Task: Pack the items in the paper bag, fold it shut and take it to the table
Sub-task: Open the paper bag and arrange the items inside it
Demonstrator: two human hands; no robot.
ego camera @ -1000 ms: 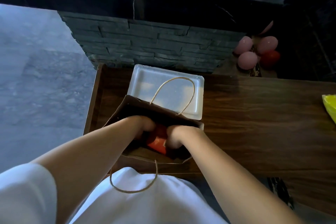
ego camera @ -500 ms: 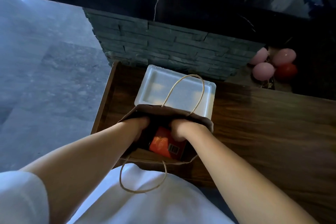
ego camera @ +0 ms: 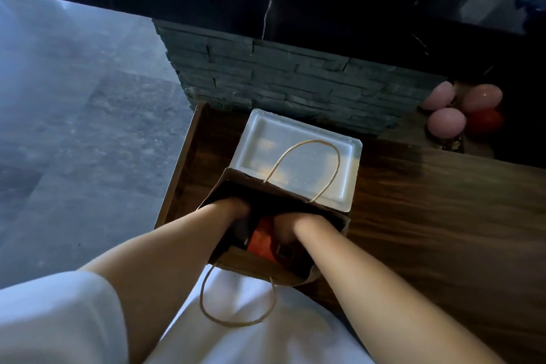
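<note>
Both of your hands are down inside the paper bag (ego camera: pixel 260 270), which stands open-mouthed at the near edge of the wooden counter (ego camera: pixel 428 216), pressed against your white shirt (ego camera: pixel 251 331). Left hand (ego camera: pixel 230 210) sits at the bag's left wall, right hand (ego camera: pixel 288 226) toward its right side. Between them: an orange-red packet (ego camera: pixel 263 238), lying low in the bag, a dark printed patch showing at its near corner. Fingers curl down out of sight past the knuckles, so you cannot tell from here whether they clamp the packet or only steady it; judged by the spacing, you are seating it flat at the bottom.

Bag mouth is spread wide, likely by your wrists, which keeps the walls from collapsing inward. Far twine handle (ego camera: pixel 304 168) stands up beyond your fingers; near handle (ego camera: pixel 236 301) droops over the counter edge onto your shirt.

Just past the far handle, a white foam tray (ego camera: pixel 298 139) lies flat and bare, touching or nearly touching the bag's far wall. Farther right, well apart, pink and red balloons (ego camera: pixel 464 109) sit in shadow. Folding not yet begun.
</note>
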